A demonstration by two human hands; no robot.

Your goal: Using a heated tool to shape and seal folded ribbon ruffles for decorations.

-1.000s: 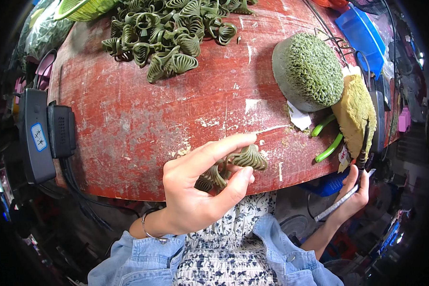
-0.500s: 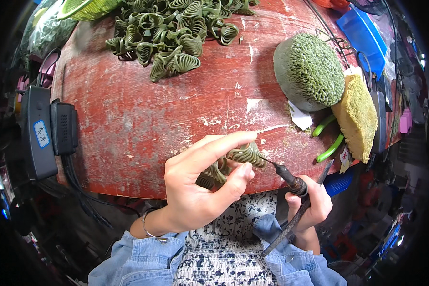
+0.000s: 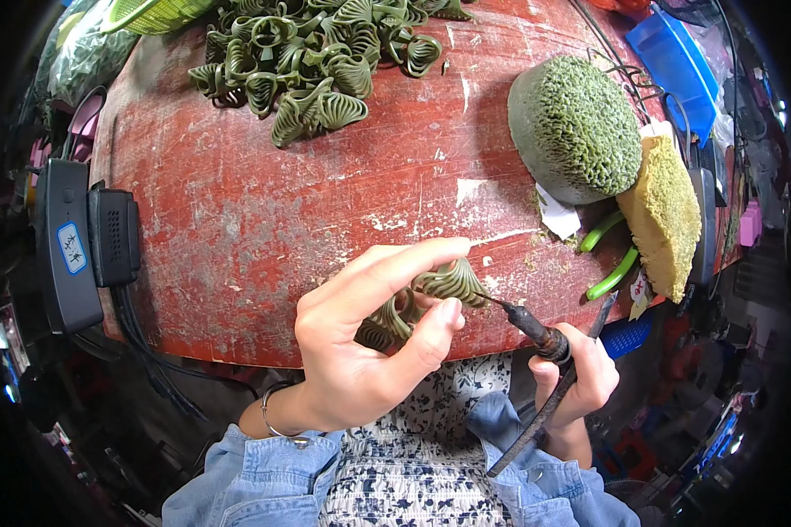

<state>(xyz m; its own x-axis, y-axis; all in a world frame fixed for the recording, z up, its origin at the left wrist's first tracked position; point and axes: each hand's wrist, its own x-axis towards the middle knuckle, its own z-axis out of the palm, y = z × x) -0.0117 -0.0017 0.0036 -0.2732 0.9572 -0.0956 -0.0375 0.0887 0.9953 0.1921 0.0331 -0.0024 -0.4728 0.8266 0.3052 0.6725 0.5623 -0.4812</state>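
Worn red desk (image 3: 237,220) spans the frame. At lower centre, my left grip (image 3: 360,329) encloses a ribbed green piece (image 3: 453,281); my right grip (image 3: 582,378) clamps a pen-like tool (image 3: 536,331). I judge tip contact in hand; the next move needs steadiness.

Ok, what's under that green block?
White paper shows at the near edge of the green block, on the red table; whether it extends underneath, and anything else there, is covered.
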